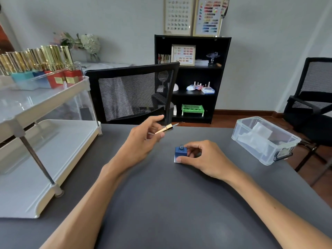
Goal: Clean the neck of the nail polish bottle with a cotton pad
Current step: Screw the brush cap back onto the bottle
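Note:
A small blue square nail polish bottle (180, 153) stands uncapped on the dark grey table (161, 203), its threaded neck (181, 147) bare. My right hand (201, 157) grips the bottle from its right side, thumb at the front. My left hand (143, 139) hovers just left and behind, holding the gold cap (164, 129) nearly level, with its thin brush (177, 124) pointing right. White cotton pads (258, 135) lie inside a clear plastic box (265, 151) at the table's right edge.
A white two-tier cart (46, 141) stands at the left, carrying several gold-capped polish bottles (53, 69) on top. A black mesh chair (133, 94) faces the table's far edge. Another chair (312, 105) and a black shelf (192, 78) stand behind.

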### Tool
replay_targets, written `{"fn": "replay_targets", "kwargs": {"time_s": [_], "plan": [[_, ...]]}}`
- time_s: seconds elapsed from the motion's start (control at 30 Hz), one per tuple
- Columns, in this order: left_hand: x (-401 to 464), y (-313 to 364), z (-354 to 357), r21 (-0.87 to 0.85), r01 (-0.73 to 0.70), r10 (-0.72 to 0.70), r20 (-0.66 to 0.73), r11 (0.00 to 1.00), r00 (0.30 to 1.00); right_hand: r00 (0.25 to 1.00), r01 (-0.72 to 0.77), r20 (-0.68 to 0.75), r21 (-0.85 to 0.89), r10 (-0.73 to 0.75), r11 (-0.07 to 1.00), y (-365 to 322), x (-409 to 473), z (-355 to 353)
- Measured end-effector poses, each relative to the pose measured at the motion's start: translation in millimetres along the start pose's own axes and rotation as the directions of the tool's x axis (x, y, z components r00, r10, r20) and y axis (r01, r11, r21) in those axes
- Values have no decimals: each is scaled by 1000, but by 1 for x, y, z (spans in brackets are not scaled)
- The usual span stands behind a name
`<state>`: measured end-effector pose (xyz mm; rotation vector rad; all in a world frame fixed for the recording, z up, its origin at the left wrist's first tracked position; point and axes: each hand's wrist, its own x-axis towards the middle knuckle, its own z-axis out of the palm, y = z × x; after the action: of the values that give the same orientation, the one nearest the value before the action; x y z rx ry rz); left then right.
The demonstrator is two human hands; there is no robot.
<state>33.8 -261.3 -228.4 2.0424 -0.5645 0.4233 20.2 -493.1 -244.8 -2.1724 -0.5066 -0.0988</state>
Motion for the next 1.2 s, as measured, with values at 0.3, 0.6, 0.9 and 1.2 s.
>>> {"fn": "replay_targets", "kwargs": {"time_s": [0.3,0.6,0.9,1.2], "plan": [[1,13,-12,-333,116,-126,-7,936,992,1000,-1,21,18,1,1000,-2,-2,0],[2,20,-9,-319,46,-61,-38,947,997,999,1,35,7,-1,1000,-2,-2,-1],[0,23,10,-473,2,-87,-160,881,983,998,2,65,-23,-1,1000,-1,-2,-1],[0,30,15,-509,-63,-54,-211,858,976,998,-6,55,-27,7,1000,0,-1,-2]]}}
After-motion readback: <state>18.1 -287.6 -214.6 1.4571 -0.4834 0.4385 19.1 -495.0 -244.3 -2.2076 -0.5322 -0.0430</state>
